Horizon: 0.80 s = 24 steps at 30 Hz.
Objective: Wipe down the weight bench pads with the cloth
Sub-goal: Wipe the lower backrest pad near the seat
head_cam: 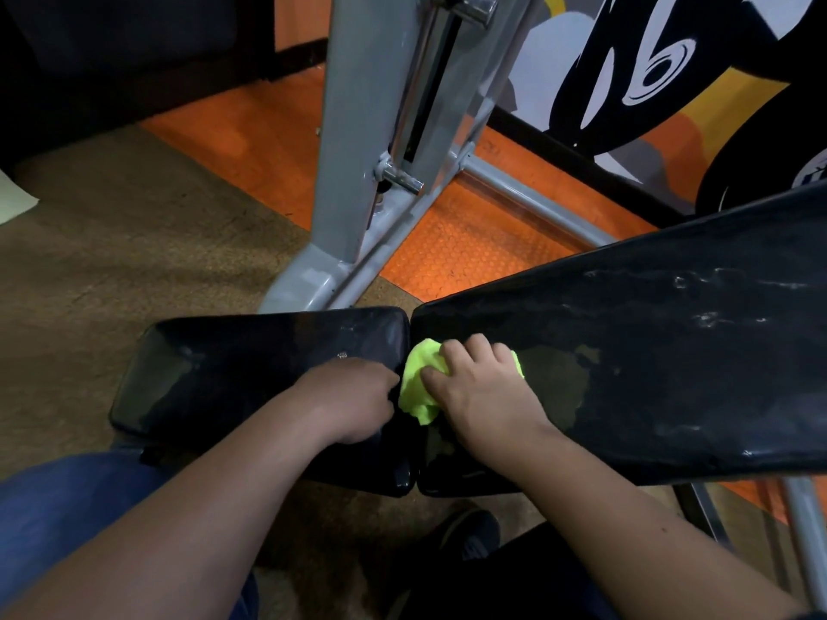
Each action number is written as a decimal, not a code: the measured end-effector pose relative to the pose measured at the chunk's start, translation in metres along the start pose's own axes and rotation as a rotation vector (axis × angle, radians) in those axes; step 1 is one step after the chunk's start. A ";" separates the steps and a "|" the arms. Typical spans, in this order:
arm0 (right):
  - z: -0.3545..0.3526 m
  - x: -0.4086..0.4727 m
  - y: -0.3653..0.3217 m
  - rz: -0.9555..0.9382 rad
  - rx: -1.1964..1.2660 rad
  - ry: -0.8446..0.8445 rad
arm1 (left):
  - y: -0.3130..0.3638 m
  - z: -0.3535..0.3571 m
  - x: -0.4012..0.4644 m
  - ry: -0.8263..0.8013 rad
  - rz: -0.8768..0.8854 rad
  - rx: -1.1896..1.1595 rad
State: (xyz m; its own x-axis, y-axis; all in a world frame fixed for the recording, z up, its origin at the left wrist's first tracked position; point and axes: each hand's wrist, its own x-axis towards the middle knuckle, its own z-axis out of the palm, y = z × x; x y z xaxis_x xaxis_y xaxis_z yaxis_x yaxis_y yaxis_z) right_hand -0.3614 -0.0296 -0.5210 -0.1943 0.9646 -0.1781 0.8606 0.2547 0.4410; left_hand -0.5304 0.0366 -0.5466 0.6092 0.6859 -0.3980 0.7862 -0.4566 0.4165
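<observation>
Left to right: the short black vinyl seat pad point(250, 373) showed faint smears; the left hand point(353, 398) rested on its right edge, fingers curled into the gap between the 2 pads, grip not discernible. The crumpled lime-green cloth point(418, 387) sat at that gap, pressed beneath the right hand point(479, 387). The long black back pad point(649, 351) carried a damp patch near the cloth and streaks beyond, so most appeared unwiped. Behind stood a grey steel frame point(344, 172) on orange rubber flooring point(470, 248) and brown carpet point(112, 243).
</observation>
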 end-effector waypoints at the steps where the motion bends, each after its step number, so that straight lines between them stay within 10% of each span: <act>1: -0.001 -0.001 0.005 0.007 0.007 0.011 | -0.001 0.000 0.000 0.006 -0.002 0.004; 24: -0.011 0.029 0.009 0.013 0.022 -0.034 | -0.002 0.001 0.006 0.015 -0.009 0.004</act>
State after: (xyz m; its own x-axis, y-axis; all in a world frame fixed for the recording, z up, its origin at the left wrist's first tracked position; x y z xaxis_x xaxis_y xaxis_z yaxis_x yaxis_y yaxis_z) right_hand -0.3647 0.0014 -0.5129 -0.1675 0.9648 -0.2026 0.8730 0.2406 0.4242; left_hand -0.5279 0.0410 -0.5510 0.6005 0.6986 -0.3890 0.7919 -0.4525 0.4100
